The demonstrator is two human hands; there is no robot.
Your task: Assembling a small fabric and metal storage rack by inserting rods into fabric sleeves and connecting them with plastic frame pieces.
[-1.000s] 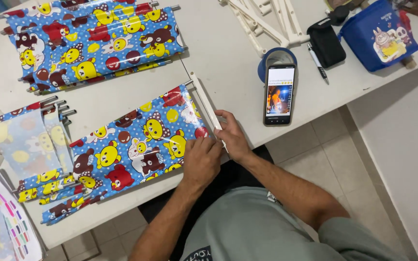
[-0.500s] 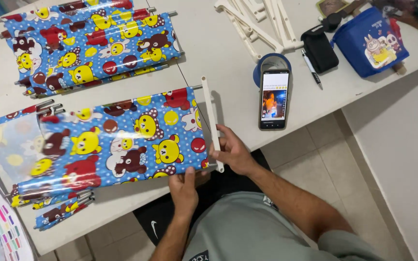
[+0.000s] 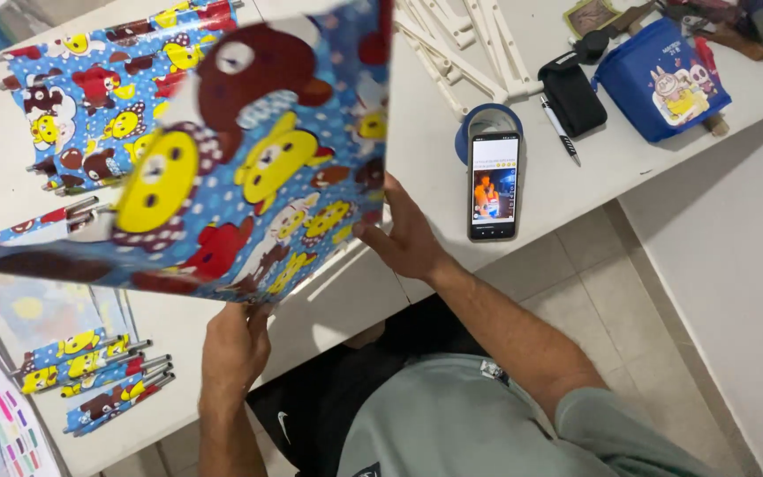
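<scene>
A cartoon-print panel (image 3: pixel 249 168) is held tilted above the white table (image 3: pixel 426 132). The left hand (image 3: pixel 233 346) grips its lower edge from beneath; the right hand (image 3: pixel 406 231) clasps its right edge. A blue box (image 3: pixel 660 84) stands far right, contents unclear.

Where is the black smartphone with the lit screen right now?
In the head view, the black smartphone lies flat on the white table near its front edge, just right of the right hand, overlapping a blue round tape roll.
</scene>
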